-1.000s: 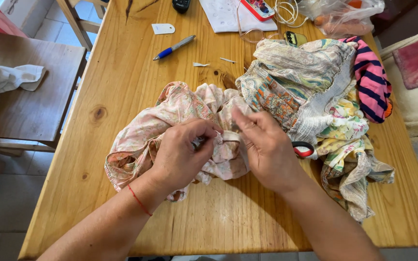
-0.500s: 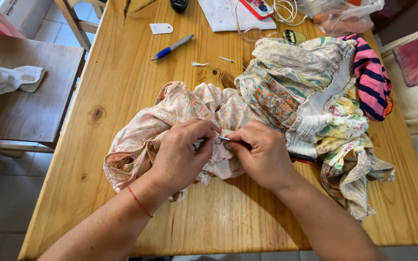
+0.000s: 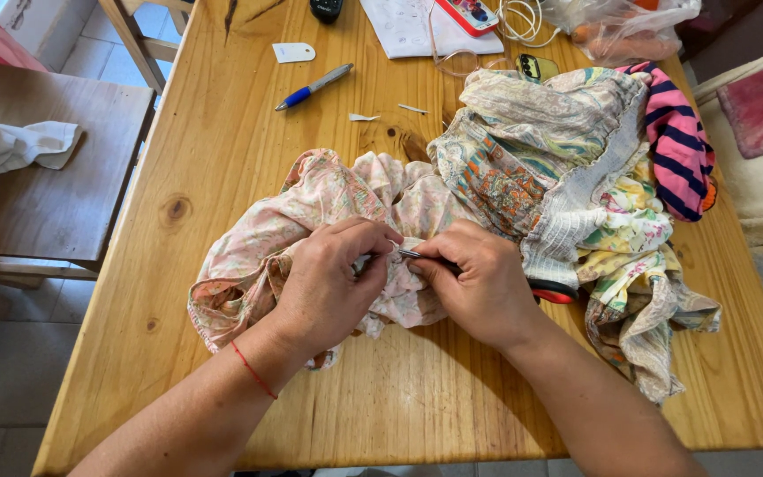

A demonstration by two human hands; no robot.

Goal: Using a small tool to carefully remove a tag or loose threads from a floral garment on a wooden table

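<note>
The left hand pinched the soft, light pink cloth mid-desk while the right hand pinched a thin metal tool, best gripped near the seam.

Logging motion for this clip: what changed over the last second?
The right hand closed in toward the left hand and now brings a thin metal tool to the pink floral fabric pinched in the left fingers. Left grip, the clothing pile and the pen stayed put.
</note>
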